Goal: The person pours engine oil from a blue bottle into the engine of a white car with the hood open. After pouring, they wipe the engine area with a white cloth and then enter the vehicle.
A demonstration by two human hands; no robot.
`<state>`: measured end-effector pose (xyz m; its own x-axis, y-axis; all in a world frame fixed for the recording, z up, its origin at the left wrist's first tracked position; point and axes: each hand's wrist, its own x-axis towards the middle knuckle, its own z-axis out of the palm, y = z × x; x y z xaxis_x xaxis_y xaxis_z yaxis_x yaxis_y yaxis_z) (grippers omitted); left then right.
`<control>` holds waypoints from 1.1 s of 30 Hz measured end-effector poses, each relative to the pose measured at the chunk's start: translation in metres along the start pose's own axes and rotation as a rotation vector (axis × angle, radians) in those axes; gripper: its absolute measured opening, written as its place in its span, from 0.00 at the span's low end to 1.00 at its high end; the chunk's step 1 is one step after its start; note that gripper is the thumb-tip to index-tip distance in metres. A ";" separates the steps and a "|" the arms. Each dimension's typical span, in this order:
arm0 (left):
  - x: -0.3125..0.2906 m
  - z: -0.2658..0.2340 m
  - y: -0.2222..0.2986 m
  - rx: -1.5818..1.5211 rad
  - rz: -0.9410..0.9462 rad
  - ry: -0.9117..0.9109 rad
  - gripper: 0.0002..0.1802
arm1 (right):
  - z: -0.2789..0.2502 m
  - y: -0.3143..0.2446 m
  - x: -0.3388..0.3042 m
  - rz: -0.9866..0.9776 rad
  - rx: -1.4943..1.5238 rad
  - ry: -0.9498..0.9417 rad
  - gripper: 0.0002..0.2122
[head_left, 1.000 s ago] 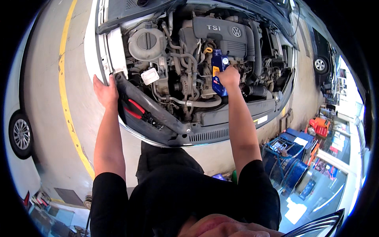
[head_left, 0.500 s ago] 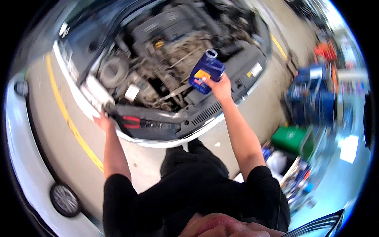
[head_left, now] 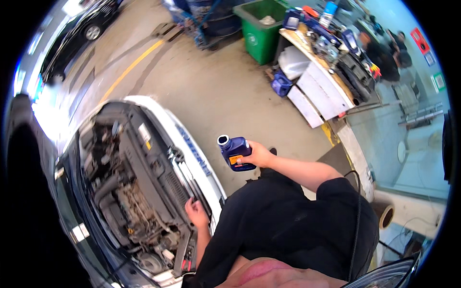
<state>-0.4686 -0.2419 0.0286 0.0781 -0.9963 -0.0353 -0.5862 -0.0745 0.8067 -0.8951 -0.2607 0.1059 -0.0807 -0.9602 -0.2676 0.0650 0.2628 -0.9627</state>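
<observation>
My right hand is closed round a dark blue plastic oil bottle with a yellow-orange label patch. The bottle stands upright in front of me, and its round neck shows no cap. Over the front edge of the open engine bay hovers my left hand. Its fingers are loosely bent and apart, with nothing seen in them; whether they touch the trim I cannot tell. Red-handled pliers lie on the trim by my left forearm, partly hidden.
A cluttered workbench with bottles and tools stands ahead to the right. Beside it are a green bin, a blue jug on the floor and a blue drum. A dark car is parked far left. People show behind glass.
I have turned right, away from the engine bay and toward the workbench. The bottle has moved from over the engine bay to over the floor, still in my right hand.
</observation>
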 end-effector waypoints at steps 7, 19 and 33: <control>0.130 0.268 0.215 0.116 0.277 -0.550 0.24 | -0.208 0.002 -0.038 -0.010 0.078 0.599 0.29; 0.122 0.713 0.531 0.136 0.928 -1.294 0.36 | -0.394 0.009 -0.107 0.177 0.192 1.478 0.22; 0.071 0.972 0.642 0.422 1.161 -1.396 0.34 | -0.449 -0.090 0.002 0.408 0.440 1.925 0.22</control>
<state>-1.6233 -0.4018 -0.0296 -0.9634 0.1562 -0.2177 -0.0079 0.7955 0.6059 -1.3475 -0.2436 0.1733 -0.7335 0.5507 -0.3985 0.5182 0.0736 -0.8521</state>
